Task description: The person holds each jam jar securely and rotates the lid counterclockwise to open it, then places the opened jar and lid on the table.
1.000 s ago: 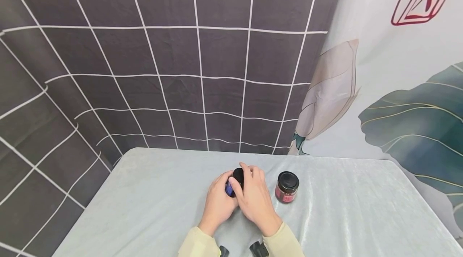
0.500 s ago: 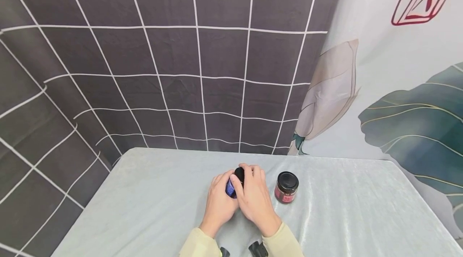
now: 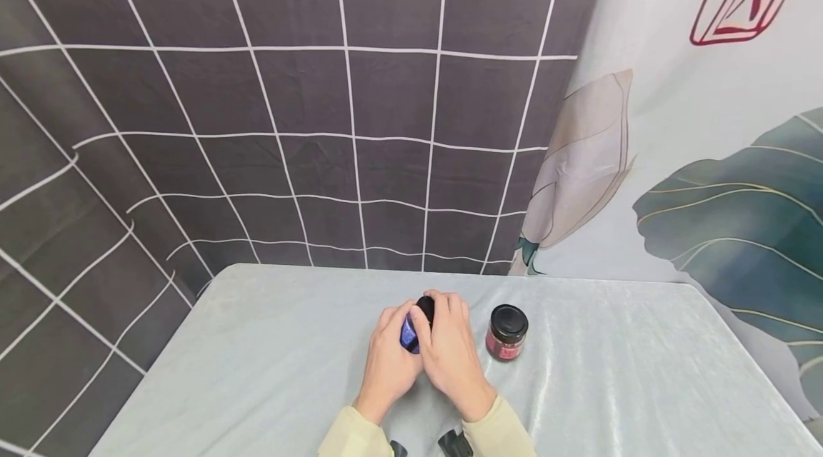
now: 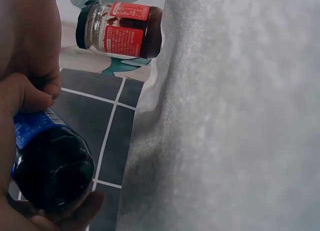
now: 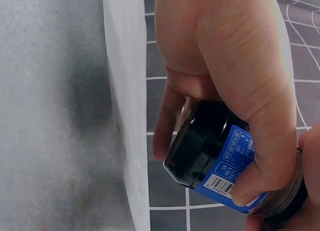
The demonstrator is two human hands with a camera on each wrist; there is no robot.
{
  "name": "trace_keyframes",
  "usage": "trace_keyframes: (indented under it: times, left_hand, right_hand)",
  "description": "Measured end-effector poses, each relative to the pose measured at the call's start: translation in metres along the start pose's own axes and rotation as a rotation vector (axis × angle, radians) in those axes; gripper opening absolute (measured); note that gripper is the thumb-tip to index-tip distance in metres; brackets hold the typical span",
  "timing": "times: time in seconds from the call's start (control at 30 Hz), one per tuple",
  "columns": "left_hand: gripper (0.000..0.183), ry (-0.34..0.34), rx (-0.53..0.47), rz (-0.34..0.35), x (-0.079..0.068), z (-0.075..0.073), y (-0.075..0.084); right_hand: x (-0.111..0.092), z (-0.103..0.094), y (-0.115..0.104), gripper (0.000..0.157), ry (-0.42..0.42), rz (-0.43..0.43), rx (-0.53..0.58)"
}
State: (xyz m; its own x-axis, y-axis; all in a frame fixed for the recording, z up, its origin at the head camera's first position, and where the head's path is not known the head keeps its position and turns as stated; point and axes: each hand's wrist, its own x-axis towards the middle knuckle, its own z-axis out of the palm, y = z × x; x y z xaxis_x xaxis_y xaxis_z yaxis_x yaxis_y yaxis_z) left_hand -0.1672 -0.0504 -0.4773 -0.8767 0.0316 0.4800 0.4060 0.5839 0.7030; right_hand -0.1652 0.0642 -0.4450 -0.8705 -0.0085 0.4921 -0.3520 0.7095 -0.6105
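Observation:
A dark glass jar with a blue label (image 3: 408,338) is held tilted between both hands, off the table. My left hand (image 3: 391,360) grips its body. In the right wrist view, the left thumb lies on the blue label (image 5: 235,156), near a barcode. My right hand (image 3: 453,350) holds the black lid end (image 3: 425,305), its fingers curled over the lid and hiding part of it. The jar's dark base (image 4: 57,171) faces the camera in the left wrist view. To the right of the hands stands a second jar (image 3: 506,335), upright, with a red label and black lid.
A pale grey cloth covers the table (image 3: 276,343). Behind and to the left hangs a dark curtain with a white grid (image 3: 308,93). A white curtain with leaf prints (image 3: 598,214) hangs at the right. Black straps (image 3: 455,444) show at the sleeve cuffs.
Both hands keep hold of the jar. The right fingers have shifted slightly around the lid, and a little more of the blue label shows. The red-labelled jar stays standing where it was.

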Motion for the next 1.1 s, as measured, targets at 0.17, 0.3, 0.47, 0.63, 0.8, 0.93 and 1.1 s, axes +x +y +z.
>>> trace_keyframes:
  times: [0.17,0.3,0.47,0.63,0.8,0.93,1.1]
  left_hand:
    - [0.062,0.015,-0.017,0.020,0.000,0.001,0.001]
    - [0.062,0.028,-0.011,0.057,0.001,0.000,0.003]
    - [0.060,0.039,0.016,0.078,0.002,0.000,0.005]
    - [0.059,0.063,0.071,0.074,0.001,0.000,0.006]
    - [0.057,0.071,0.101,0.083,0.002,-0.001,0.007]
    - [0.050,0.079,0.138,0.076,0.001,-0.001,0.008]
    - [0.042,0.087,0.169,0.080,0.000,-0.002,0.007]
  right_hand:
    - [0.000,-0.001,-0.002,0.037,0.020,0.001,0.012]
    - [0.001,-0.003,-0.003,0.036,0.029,0.010,0.026]
    - [0.001,-0.004,-0.005,0.036,0.028,0.031,0.042]
    - [0.001,-0.004,-0.007,0.036,0.021,0.050,0.061]
    - [0.002,-0.005,-0.008,0.037,0.032,0.074,0.078]
    - [0.001,-0.004,-0.010,0.038,0.027,0.103,0.082]
    - [-0.001,-0.002,-0.011,0.038,0.035,0.114,0.083]
